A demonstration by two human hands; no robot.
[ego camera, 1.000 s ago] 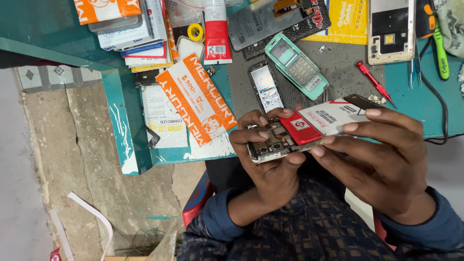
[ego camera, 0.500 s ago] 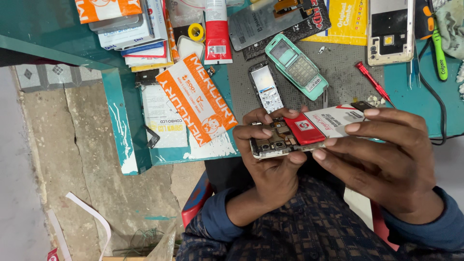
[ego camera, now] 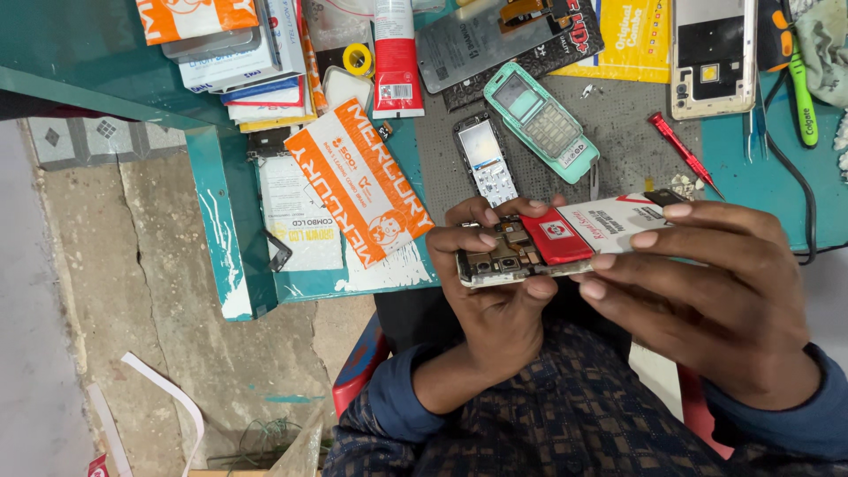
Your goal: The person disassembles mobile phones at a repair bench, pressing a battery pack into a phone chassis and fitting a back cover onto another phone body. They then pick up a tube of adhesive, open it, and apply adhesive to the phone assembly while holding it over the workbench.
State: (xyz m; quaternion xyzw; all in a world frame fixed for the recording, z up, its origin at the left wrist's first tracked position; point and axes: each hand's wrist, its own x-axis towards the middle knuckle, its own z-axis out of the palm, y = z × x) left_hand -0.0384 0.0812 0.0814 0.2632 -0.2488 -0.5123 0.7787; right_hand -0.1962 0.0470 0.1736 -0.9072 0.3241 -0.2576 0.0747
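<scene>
Opened phone (ego camera: 503, 256): back cover off, circuit board exposed, held above the table (ego camera: 760, 181) edge over your lap. Your left hand (ego camera: 499, 291) clasps its left end, fingers wrapped round both edges. Your right hand (ego camera: 707, 291) pinches the red-and-white battery (ego camera: 587, 231) against the body. Since a second ago, barely any shift; the battery sits slightly lower, seemingly being seated. Long axis runs left to right, tilting slightly upward at right. Nearby: green keypad phone (ego camera: 541, 124), red screwdriver (ego camera: 680, 150).
</scene>
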